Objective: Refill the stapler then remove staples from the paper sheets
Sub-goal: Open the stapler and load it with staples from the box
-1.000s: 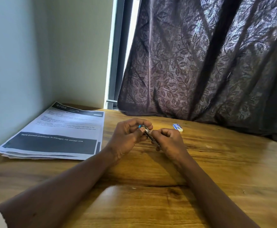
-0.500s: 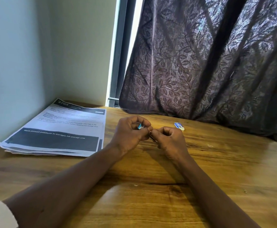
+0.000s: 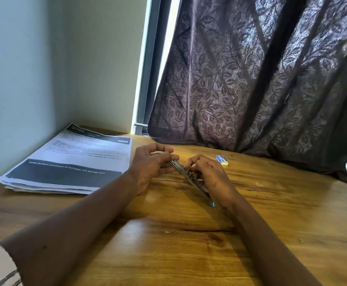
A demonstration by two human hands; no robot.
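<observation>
While a loose staple (image 3: 167, 231) glints on bare wood toward the table's (image 3: 168, 254) near edge, a person seated at the table works on a small metal stapler (image 3: 191, 179) held just above its middle. The right hand (image 3: 209, 176) is closed around the stapler's nearer length, fingers curled over the open metal channel, a blue tip poking out below the palm. The left hand (image 3: 151, 165) is pinched, thumb against fingertips, on the stapler's farther end; whether it also grips a strip of staples cannot be told. The refill appears to be under way, with the staple removal not yet begun.

Beyond the hands, a small blue-and-white staple box (image 3: 222, 160) lies toward the table's far edge, near the hem of a dark leaf-patterned curtain (image 3: 261, 79). Another stray staple (image 3: 259, 184) rests to the right of the hands. A stack of printed paper sheets (image 3: 71, 162) sits in the far left corner, against the wall, apart from both hands.

The risk from here looks twofold: a strip fed at an angle could jam in the channel or break up and scatter, and the spring-loaded pusher could snap onto a fingertip if the grip slips.
</observation>
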